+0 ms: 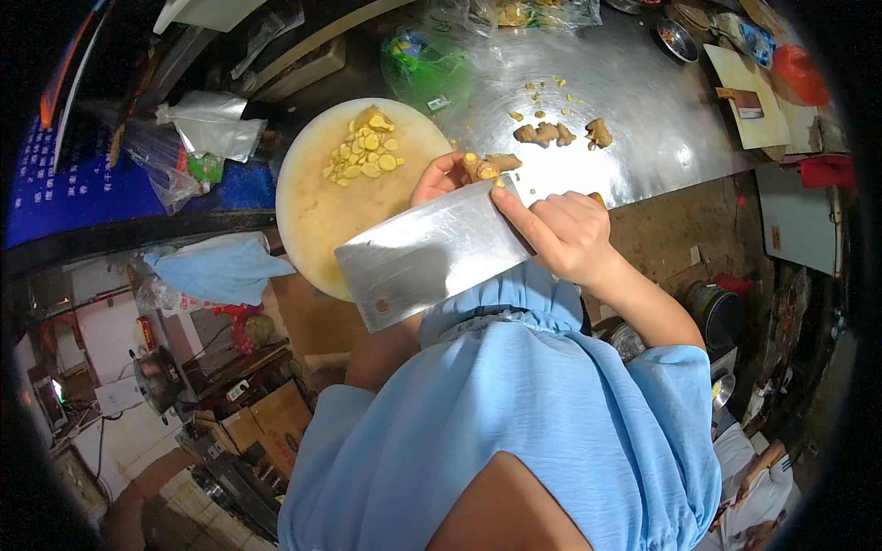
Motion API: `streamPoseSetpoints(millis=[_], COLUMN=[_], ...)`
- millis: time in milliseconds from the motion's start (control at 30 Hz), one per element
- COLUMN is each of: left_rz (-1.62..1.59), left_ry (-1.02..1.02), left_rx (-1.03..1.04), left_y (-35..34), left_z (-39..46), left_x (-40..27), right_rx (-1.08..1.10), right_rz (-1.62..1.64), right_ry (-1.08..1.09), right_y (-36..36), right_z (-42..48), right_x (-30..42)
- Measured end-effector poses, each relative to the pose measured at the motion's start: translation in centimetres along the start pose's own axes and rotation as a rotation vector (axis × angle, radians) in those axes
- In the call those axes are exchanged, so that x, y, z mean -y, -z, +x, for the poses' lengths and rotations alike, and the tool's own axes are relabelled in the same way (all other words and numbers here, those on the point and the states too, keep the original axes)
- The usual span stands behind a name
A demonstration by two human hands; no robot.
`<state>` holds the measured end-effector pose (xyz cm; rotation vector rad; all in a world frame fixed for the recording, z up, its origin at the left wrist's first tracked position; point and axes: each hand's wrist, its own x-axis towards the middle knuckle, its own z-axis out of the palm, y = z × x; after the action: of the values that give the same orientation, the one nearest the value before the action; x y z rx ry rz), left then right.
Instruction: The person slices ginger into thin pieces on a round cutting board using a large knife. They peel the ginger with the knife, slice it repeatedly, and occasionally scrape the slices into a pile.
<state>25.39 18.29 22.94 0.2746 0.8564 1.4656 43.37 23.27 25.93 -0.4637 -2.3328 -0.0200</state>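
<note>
My right hand (568,234) grips a wide steel cleaver (434,251), its index finger stretched along the blade near the heel. The handle is mostly hidden in the fist. Behind the blade, my left hand (439,178) holds a knob of ginger root (489,166) with a pale cut end. The cleaver's upper edge lies close to the ginger; contact is hard to tell. Below them, partly covered by the blade, is a round cutting board (310,213). A pile of ginger slices (365,148) lies on its far part.
Several ginger pieces (544,134) and small trimmings lie on the steel table (641,131). A green mesh bag (427,72) stands behind the board. To the left are a blue cloth (220,265) and plastic bags (207,124). Another person (754,489) is at lower right.
</note>
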Motion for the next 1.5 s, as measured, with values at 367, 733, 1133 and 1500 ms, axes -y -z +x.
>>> streamPoseSetpoints(millis=[367, 733, 1133, 1500], left_rz=[0.215, 0.075, 0.165, 0.367], left_ry=[-0.028, -0.022, 0.065, 0.068], left_rx=[0.127, 0.176, 0.249, 0.383], left_y=[-0.1, 0.7, 2.1, 1.3], left_z=[-0.8, 0.0, -0.4, -0.1], left_x=[-1.7, 0.0, -1.4, -3.4], right_rx=[0.052, 0.01, 0.007, 0.074], right_rz=[0.082, 0.084, 0.152, 0.17], right_ry=[-0.009, 0.042, 0.033, 0.043], right_y=[0.6, 0.4, -0.1, 0.7], right_z=[-0.8, -0.6, -1.6, -1.1], right_x=[-0.7, -0.6, -2.4, -2.7])
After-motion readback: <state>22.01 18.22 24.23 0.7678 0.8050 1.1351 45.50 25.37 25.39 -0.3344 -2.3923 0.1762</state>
